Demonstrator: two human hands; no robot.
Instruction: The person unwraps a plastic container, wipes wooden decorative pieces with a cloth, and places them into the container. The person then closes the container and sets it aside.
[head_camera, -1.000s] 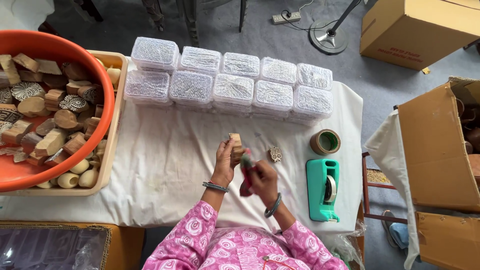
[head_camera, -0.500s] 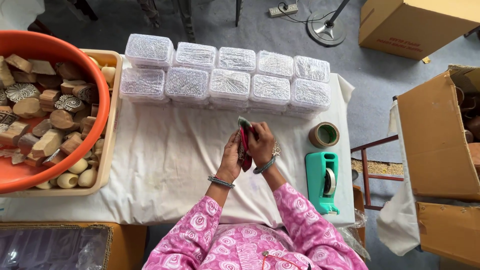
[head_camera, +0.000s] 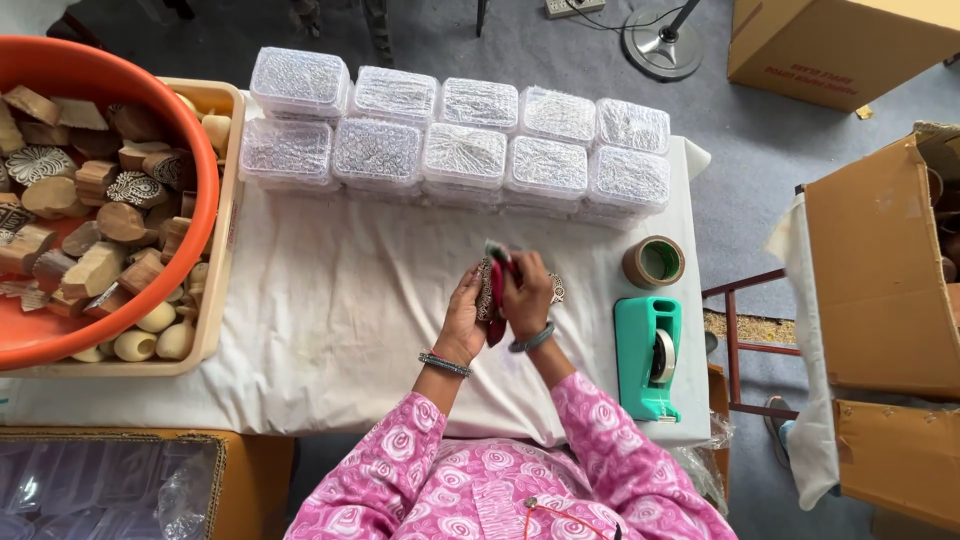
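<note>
Both hands meet over the white cloth (head_camera: 330, 330): the left hand (head_camera: 465, 318) cups a carved wooden block (head_camera: 485, 290) while the right hand (head_camera: 527, 297) presses a red cloth (head_camera: 497, 285) against it. Rubbing along the carving seems best. Open cloth lies left; the tape dispenser (head_camera: 648, 355), tape roll (head_camera: 654, 261) and clear boxes (head_camera: 460, 150) crowd right and beyond.

Bare cloth (head_camera: 340, 300) left of hands; boxes (head_camera: 460, 150) ahead, tape dispenser (head_camera: 650, 355) right.
</note>
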